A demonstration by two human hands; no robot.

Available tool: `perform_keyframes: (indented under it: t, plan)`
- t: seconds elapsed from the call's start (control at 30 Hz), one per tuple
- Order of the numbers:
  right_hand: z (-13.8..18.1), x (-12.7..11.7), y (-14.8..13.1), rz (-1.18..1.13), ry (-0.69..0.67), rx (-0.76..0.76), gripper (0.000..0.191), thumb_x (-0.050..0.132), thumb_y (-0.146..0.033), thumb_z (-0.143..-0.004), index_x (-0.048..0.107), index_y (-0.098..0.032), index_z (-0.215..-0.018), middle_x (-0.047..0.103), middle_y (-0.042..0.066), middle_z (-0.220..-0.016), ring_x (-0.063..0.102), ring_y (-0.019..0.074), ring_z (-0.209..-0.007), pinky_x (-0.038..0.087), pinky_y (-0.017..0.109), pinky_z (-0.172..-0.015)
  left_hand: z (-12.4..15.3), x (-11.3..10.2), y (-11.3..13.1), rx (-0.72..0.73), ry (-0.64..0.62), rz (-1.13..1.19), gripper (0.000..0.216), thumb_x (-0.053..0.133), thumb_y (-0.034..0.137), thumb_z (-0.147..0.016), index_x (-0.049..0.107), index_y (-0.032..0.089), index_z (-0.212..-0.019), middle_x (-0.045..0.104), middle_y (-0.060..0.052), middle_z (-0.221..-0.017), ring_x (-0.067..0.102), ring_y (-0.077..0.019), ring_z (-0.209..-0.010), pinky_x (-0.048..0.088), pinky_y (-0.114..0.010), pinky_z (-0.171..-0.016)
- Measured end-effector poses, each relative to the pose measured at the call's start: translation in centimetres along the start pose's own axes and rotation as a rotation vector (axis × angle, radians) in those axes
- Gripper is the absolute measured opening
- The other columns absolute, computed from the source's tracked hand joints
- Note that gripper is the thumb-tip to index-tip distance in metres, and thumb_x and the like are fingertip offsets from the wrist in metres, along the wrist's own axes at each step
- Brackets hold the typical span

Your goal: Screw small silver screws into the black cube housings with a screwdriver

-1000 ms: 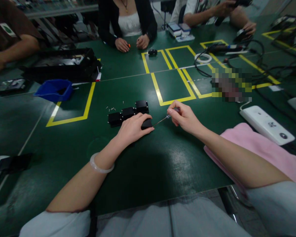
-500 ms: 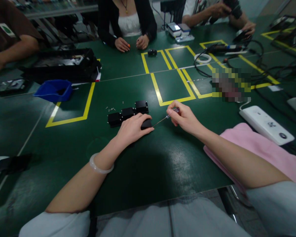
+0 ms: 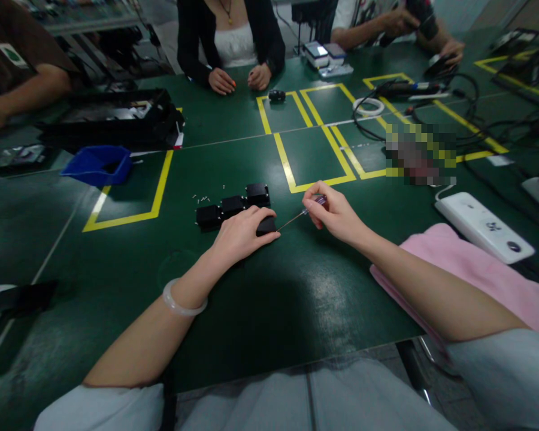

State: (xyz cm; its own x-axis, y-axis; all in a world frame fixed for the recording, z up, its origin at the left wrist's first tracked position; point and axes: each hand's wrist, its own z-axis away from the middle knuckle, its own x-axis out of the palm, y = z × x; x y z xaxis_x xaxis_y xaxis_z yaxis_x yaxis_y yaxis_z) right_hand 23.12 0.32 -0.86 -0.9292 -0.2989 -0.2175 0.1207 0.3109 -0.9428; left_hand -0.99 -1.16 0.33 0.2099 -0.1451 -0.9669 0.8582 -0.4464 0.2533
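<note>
My left hand (image 3: pixel 242 234) lies curled over a small black box (image 3: pixel 267 225) on the green table (image 3: pixel 269 299) and holds it down. My right hand (image 3: pixel 335 215) pinches a thin screwdriver (image 3: pixel 302 214) whose metal tip touches the right side of that box. Three more black boxes (image 3: pixel 232 206) stand in a row just behind my left hand. Several tiny screws (image 3: pixel 202 197) lie loose to the left of the row.
A blue bin (image 3: pixel 96 164) and a black tray (image 3: pixel 112 120) sit at the far left. A white device (image 3: pixel 483 226) and a pink cloth (image 3: pixel 467 275) lie at the right, cables (image 3: pixel 431 96) beyond. Other people sit along the far edge. Yellow tape marks rectangles.
Nothing has visibly moved apart from a slight twist of my right hand's fingers on the screwdriver.
</note>
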Motion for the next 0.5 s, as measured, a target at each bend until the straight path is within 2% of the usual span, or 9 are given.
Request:
perform_keyframes:
  t: [0.13, 0.37, 0.5]
  plan:
    - [0.04, 0.04, 0.09, -0.01, 0.005, 0.02, 0.023, 0.056, -0.04, -0.098, 0.049, -0.022, -0.085, 0.043, -0.011, -0.047, 0.041, 0.0071, -0.038, 0.029, 0.023, -0.04, -0.03, -0.05, 0.07, -0.002, -0.005, 0.0, 0.046, 0.056, 0.055, -0.092, 0.056, 0.029, -0.13, 0.064, -0.005, -0.123, 0.064, -0.0273, -0.107, 0.051, -0.034, -0.078]
    - [0.15, 0.14, 0.22, 0.004, 0.018, -0.022, 0.01, 0.054, -0.029, -0.098, 0.046, -0.023, -0.102, 0.046, -0.011, -0.053, 0.044, 0.0076, -0.041, 0.032, 0.022, -0.043, -0.03, -0.02, 0.04, 0.0, -0.003, -0.003, 0.046, 0.056, 0.055, -0.092, 0.057, 0.029, -0.13, 0.064, -0.005, -0.122, 0.064, -0.0272, -0.107, 0.051, -0.035, -0.079]
    - [0.07, 0.07, 0.35, -0.019, 0.015, -0.018, 0.014, 0.055, -0.034, -0.098, 0.048, -0.022, -0.096, 0.047, -0.011, -0.053, 0.045, 0.0074, -0.042, 0.034, 0.022, -0.043, -0.03, -0.04, 0.08, -0.003, -0.009, 0.0, 0.047, 0.056, 0.056, -0.093, 0.056, 0.028, -0.13, 0.064, -0.005, -0.123, 0.064, -0.0273, -0.108, 0.051, -0.035, -0.08]
